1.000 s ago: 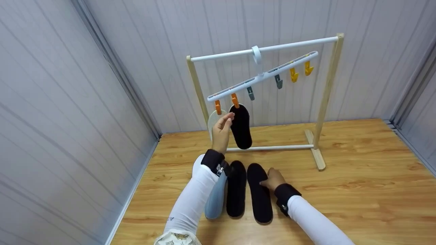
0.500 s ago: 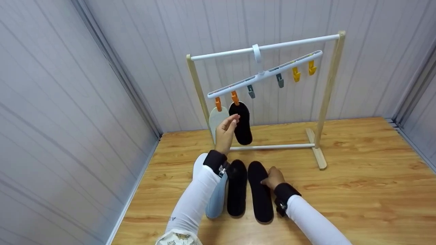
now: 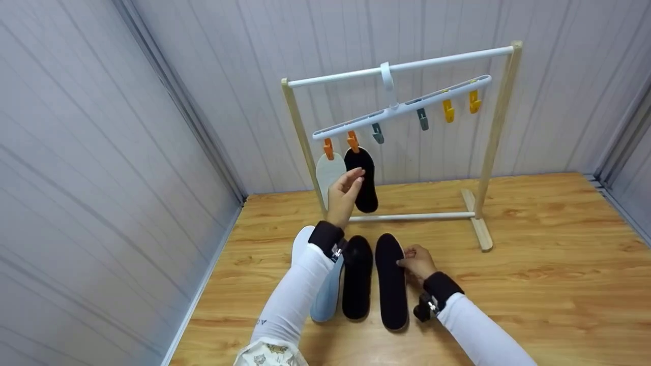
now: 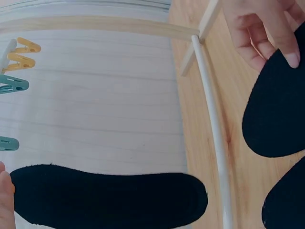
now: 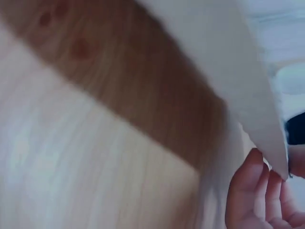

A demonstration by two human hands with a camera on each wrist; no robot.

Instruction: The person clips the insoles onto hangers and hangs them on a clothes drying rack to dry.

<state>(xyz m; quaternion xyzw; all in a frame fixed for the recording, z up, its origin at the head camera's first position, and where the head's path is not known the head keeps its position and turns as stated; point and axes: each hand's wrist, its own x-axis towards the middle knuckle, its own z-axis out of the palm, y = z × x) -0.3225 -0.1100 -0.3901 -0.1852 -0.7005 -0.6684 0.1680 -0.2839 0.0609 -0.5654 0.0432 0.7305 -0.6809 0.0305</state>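
Observation:
My right hand [image 3: 418, 263] pinches the right edge of a black insole [image 3: 391, 290], thumb on the dark face. Its pale underside [image 5: 214, 62] shows raised above the wood in the right wrist view. My left hand [image 3: 345, 195] is raised in front of a hanging black insole [image 3: 368, 195], fingers loosely bent with nothing visible between them; whether they touch it I cannot tell. An orange clip [image 3: 353, 142] holds that insole by its top. Left of it, a pale insole [image 3: 327, 173] hangs from another orange clip [image 3: 328, 149], partly behind my left hand.
The white clip hanger [image 3: 394, 109] tilts down to the left on a rack bar [image 3: 452, 61]. Two grey-green clips [image 3: 378, 134] and two yellow clips [image 3: 448, 111] hang without insoles. Another black insole [image 3: 357, 284] and a light blue insole [image 3: 325, 300] lie on the wooden surface [image 3: 549, 284].
My right hand has lifted the right edge of the black insole. My left hand has shifted slightly right across the hanging insole. The view has shifted a little.

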